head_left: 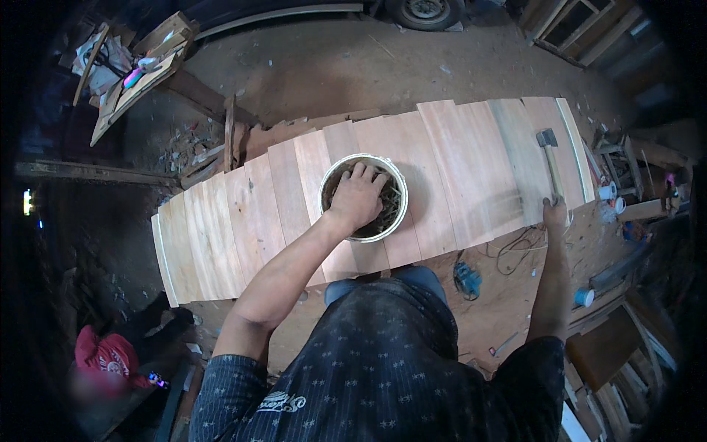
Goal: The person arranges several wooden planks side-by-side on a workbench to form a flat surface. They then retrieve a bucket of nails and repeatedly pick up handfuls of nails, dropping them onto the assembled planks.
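My left hand (358, 197) reaches into a round white bucket (401, 214), its fingers spread over a heap of thin, stick-like pieces that look like nails (388, 212). The fingertips rest near the far side of that heap, and whether they pinch any piece does not show. The bucket stands on a long panel of pale wooden boards (456, 169) laid edge to edge. On the right, my right hand (555, 211) is wrapped round the wooden handle of a hammer (549, 151). Its dark metal head points away from me, above the boards.
A blue power tool (466, 280) lies on the dirt floor with a loose cable. Wood scraps (618, 390) and a wooden frame (626, 166) crowd the right side. At far left stands a cluttered wooden table (136, 92). A person in a red top (107, 353) sits lower left.
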The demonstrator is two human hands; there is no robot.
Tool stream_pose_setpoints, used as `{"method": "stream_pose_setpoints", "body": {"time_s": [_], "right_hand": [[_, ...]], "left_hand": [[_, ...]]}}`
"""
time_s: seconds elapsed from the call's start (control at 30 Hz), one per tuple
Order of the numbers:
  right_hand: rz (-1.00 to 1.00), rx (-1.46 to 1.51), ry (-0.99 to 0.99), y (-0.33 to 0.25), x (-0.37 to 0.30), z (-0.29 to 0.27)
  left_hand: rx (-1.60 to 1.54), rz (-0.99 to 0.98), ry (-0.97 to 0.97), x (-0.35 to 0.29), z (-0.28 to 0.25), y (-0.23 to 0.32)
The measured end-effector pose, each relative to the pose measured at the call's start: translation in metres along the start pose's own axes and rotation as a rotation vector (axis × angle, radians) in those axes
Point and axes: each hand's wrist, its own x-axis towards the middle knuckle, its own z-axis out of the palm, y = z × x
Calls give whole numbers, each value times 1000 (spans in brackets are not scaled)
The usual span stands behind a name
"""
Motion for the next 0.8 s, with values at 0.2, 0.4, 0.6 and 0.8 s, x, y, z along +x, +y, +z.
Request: {"method": "stream_pose_setpoints", "body": {"time_s": [0.2, 0.4, 0.6, 0.8], "right_hand": [[140, -187, -125, -9, 26, 13], [99, -97, -223, 18, 47, 44], [78, -187, -262, -28, 56, 49], [247, -464, 74, 59, 82, 49]], "left_hand": [[48, 95, 11, -16, -19, -9], [-233, 41, -124, -23, -33, -14], [-598, -236, 23, -25, -6, -43], [-671, -201, -28, -15, 0, -46]]}}
